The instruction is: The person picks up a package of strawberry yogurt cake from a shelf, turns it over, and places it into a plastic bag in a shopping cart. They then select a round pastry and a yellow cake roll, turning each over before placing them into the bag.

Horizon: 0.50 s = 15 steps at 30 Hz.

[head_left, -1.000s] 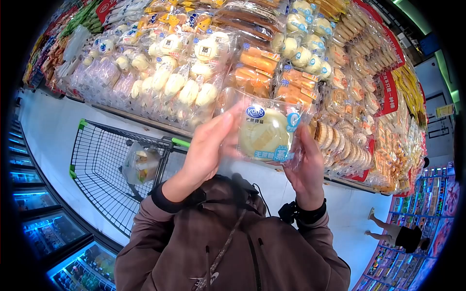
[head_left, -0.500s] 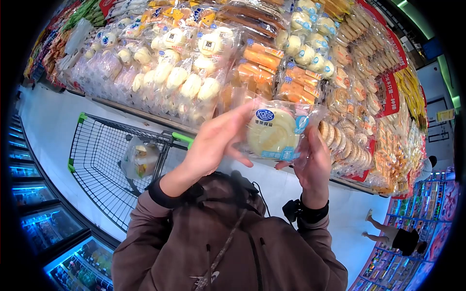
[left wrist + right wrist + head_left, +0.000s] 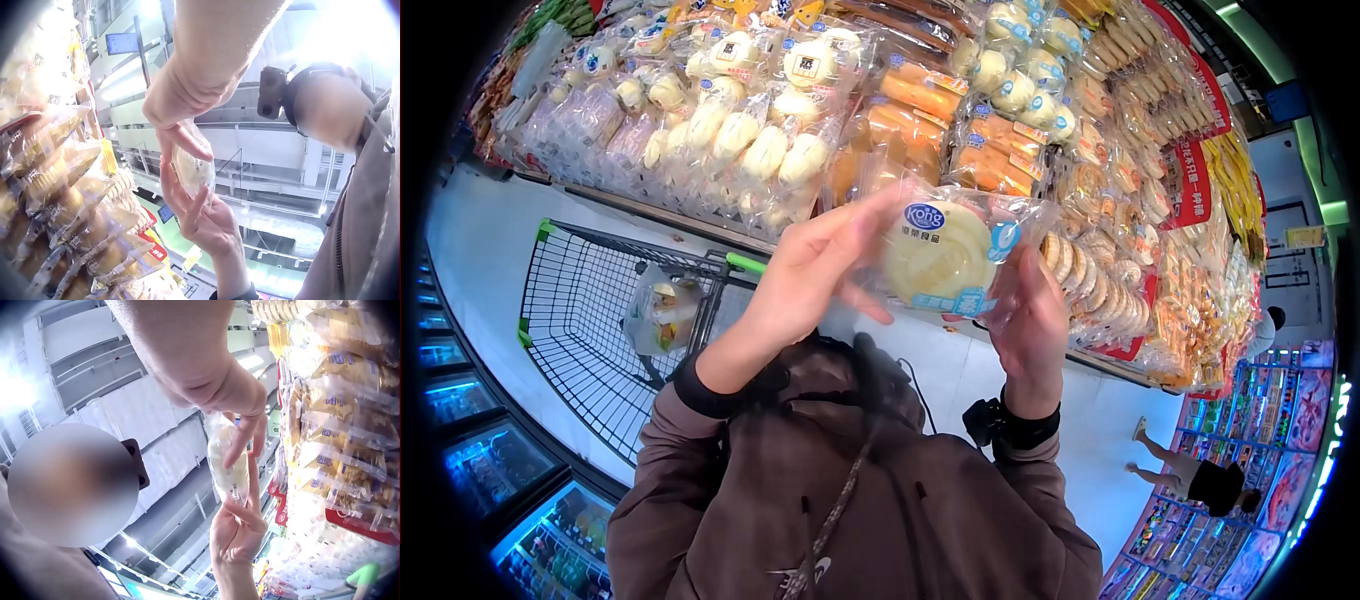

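Note:
Between both hands, a round pale cake in a clear wrapper (image 3: 940,255) is held up in front of the display, its blue oval "Kong" label facing the head camera. My left hand (image 3: 805,265) pinches the wrapper's left side. On the opposite side, my right hand (image 3: 1030,325) grips the edge with the thumb along the front. Seen from the left wrist, the wrapped cake (image 3: 192,164) shows edge-on between the fingers of the two hands. The right wrist view also has the cake (image 3: 225,465) edge-on, with the left hand (image 3: 234,537) below it.
A display (image 3: 740,200) piled with wrapped buns and cakes stretches ahead. To the left stands a shopping cart (image 3: 590,310) with a bagged item (image 3: 665,310) inside. Lit coolers (image 3: 550,530) line the far left. Another person (image 3: 1215,485) stands near shelves at right.
My left hand has shifted on the wrapper, and a finger now shows below its lower left. The packet has tilted slightly; both hands still hold it. The head view has turned a little.

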Tool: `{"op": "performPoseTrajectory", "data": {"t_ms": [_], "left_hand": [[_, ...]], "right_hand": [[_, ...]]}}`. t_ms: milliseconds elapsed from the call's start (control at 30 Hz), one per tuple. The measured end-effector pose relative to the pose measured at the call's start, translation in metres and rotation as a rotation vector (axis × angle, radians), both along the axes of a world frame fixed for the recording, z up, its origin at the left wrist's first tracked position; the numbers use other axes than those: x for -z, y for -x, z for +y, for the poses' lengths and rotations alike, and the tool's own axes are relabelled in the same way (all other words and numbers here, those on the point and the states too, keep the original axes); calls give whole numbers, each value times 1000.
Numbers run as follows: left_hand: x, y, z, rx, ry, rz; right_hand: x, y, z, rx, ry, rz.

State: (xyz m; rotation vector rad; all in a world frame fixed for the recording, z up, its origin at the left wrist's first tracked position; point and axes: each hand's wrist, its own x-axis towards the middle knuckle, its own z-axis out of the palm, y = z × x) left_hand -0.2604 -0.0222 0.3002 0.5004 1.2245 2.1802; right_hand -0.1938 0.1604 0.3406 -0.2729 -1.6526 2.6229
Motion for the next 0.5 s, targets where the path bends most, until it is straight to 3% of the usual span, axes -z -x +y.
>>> {"op": "performPoseTrajectory", "data": {"t_ms": [500], "left_hand": [[-8, 4, -4, -25, 68, 66]], "right_hand": [[13, 5, 13, -151, 57, 87]]}}
